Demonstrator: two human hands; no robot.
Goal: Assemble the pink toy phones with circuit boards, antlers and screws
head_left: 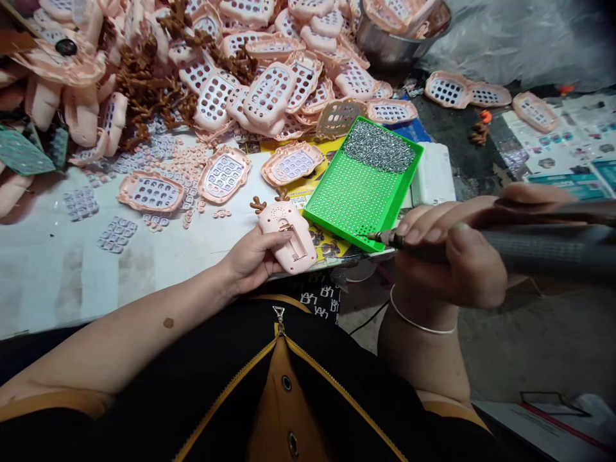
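Observation:
My left hand [255, 260] grips a pink plastic toy shell [289, 224] with brown antlers, its battery compartment facing up and my thumb lying across it. In my right hand [457, 250] is a dark electric screwdriver [543, 247], fingers wrapped round its body. Its bit points left, over the near right corner of a green perforated tray [317, 218]. Small silver screws [380, 146] are heaped at the tray's far end. Whether a screw sits on the bit tip is too small to tell.
Pink shells with keypad holes [269, 96] pile up at the back, beside brown antler pieces [144, 83]. Loose keypads [118, 234] lie on the left. A metal bowl [399, 48] of shells stands behind the tray, and a white box [436, 173] touches its right side.

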